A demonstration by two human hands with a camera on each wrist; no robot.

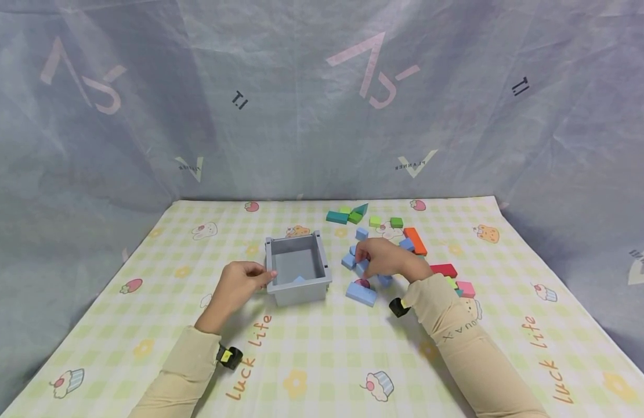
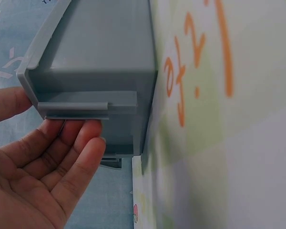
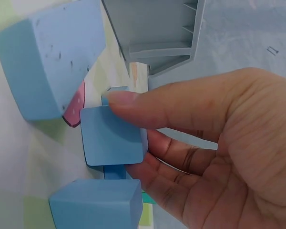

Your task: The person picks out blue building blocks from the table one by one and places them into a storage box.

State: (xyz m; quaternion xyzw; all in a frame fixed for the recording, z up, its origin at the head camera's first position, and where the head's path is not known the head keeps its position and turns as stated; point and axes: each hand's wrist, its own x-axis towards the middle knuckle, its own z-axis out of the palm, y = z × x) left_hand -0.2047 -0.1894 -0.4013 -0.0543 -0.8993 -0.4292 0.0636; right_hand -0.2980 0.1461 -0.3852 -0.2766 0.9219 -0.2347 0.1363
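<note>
My left hand (image 1: 241, 283) holds the left side of a grey plastic bin (image 1: 301, 294). In the left wrist view its thumb lies at the bin's rim and the fingers curl under a ledge on the side wall. A bit of a blue block (image 1: 299, 280) shows inside the bin. To the right, my right hand (image 1: 383, 256) pinches a square-faced blue block (image 3: 113, 138) between thumb and fingers, low among other blue blocks. A long blue block (image 1: 361, 294) lies just in front of this hand, and another blue block (image 3: 97, 205) is close beside it.
Green blocks (image 1: 337, 217) lie toward the back of the table. Right of my right hand are an orange block (image 1: 415, 241), a red block (image 1: 444, 270) and a pink block (image 1: 465, 289). A patterned tablecloth (image 1: 296, 360) covers the table, with a grey-blue curtain (image 1: 311, 139) behind.
</note>
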